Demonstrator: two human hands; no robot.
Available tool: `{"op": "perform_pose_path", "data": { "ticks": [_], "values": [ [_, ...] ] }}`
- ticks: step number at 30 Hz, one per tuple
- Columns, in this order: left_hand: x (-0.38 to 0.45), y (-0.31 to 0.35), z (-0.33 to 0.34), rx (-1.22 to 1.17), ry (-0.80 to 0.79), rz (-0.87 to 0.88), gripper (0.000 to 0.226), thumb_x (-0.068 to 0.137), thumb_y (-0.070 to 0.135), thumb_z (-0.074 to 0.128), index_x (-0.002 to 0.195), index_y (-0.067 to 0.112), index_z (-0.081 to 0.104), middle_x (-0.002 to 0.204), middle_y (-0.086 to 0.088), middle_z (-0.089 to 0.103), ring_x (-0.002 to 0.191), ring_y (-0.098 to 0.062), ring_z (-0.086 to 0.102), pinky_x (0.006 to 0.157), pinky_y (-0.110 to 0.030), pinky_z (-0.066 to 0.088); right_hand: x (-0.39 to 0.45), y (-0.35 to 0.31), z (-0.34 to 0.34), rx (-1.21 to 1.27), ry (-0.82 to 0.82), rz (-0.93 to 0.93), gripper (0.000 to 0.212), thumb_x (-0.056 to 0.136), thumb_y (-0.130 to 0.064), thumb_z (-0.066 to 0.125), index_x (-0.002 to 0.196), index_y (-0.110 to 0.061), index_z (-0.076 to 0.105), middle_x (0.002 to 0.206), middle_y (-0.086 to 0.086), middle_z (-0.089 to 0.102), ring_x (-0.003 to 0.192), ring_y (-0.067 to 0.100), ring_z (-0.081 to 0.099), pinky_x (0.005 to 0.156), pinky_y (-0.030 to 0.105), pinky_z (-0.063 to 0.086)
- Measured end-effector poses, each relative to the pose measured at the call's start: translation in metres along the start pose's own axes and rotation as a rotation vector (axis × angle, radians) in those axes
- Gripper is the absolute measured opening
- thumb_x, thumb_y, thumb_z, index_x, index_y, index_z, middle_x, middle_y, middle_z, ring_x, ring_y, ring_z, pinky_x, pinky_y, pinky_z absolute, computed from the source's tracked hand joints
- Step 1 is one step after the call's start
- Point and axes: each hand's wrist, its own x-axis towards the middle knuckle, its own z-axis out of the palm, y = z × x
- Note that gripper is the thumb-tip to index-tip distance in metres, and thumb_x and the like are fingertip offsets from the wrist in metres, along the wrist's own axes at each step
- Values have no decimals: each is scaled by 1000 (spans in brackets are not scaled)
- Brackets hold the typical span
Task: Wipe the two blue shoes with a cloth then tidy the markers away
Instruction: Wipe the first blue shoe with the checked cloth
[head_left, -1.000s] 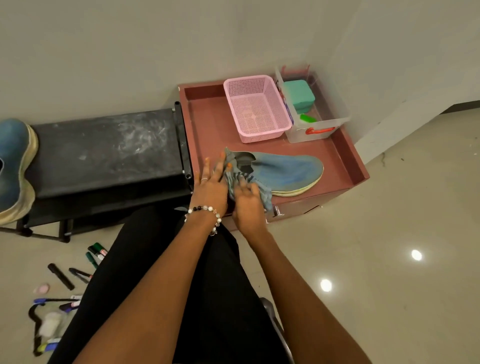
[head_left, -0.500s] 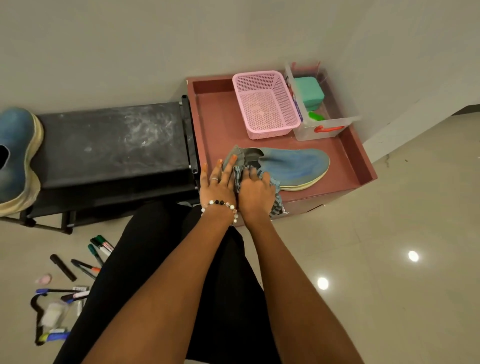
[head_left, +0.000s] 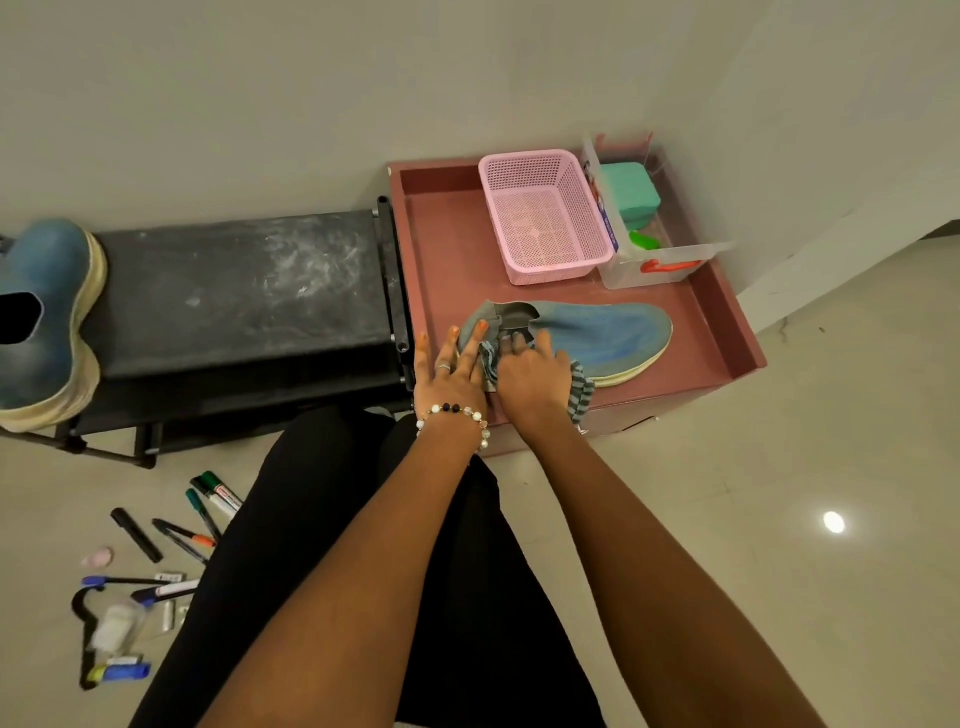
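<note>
Inside a dusty-pink rimmed tray, the flat left hand steadies a blue suede shoe while, at its three o'clock, the right hand grips a striped cloth.

The heel of the blue shoe on the red tray is hidden beneath the left hand, the right hand and the striped cloth, most of which lies under the right palm. The second blue shoe on the black bench is cut off by the frame's left edge. Labels on the markers are too small to read.
</note>
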Motion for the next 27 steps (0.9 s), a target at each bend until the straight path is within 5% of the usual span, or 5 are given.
{"op": "perform_pose_path", "data": {
  "ticks": [6, 13, 18, 22, 27],
  "values": [
    [0, 1, 3, -56, 29, 3, 79, 97, 23, 39, 149, 15, -20, 145, 0, -46, 142, -27, -27, 108, -61, -19, -24, 36, 4, -144, -31, -170, 51, 98, -23, 39, 147, -23, 25, 154, -5, 26, 135, 31, 23, 93, 39, 34],
    [4, 1, 4, -86, -8, -7, 72, 99, 37, 38, 152, 20, -7, 146, 2, -44, 142, -26, -28, 104, -61, -23, -1, 2, -4, 39, -47, 19, 39, 97, -20, 35, 134, -15, 47, 142, 0, 43, 134, 27, 24, 97, 41, 30],
    [1, 2, 4, -66, 10, 1, 84, 96, 27, 42, 147, 15, -23, 145, -1, -46, 141, -27, -29, 105, -61, -20, -26, 46, 2, -126, -95, -157, 79, 83, -33, 67, 147, -29, 22, 151, -11, 28, 132, 26, 26, 94, 39, 33],
    [0, 4, 3, -69, 11, -20, 88, 94, 25, 46, 146, 14, -25, 145, -1, -46, 141, -28, -29, 108, -60, -20, -20, 39, 4, -127, -1, -17, 38, 97, -17, 40, 134, -21, 46, 143, -6, 42, 131, 28, 28, 92, 40, 31],
    [0, 5, 3, -11, -1, -48, 87, 96, 30, 43, 146, 14, -26, 144, -3, -46, 140, -28, -30, 105, -60, -22, -29, 32, 15, 158, -17, -7, 54, 91, -14, 47, 143, -21, 36, 138, 1, 47, 127, 28, 32, 97, 41, 34]
  ]
}}
